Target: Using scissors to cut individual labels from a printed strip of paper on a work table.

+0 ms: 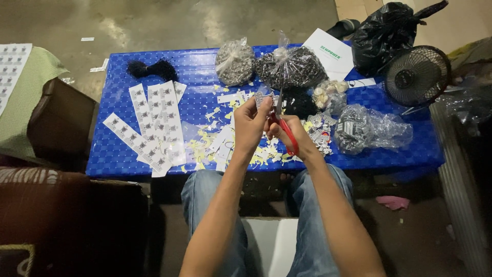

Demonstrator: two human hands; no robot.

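Fingers of left hand (249, 123) pinch small white printed label piece (260, 99); right hand (291, 134) fingers closed through red-handled scissors (283, 125), blades at piece, above blue plastic table (410, 149). Cut scraps (225, 146) piled beneath. Several uncut white label strips (154, 125) lie at left: judged partway.

A: What do the hands hold?
B: Right hand (288, 131) grips red-handled scissors (285, 127); left hand (249, 123) pinches a small printed tag (262, 98).
A: Beneath?
B: Paper scraps (215, 146) near the blue table's (400, 154) front edge.
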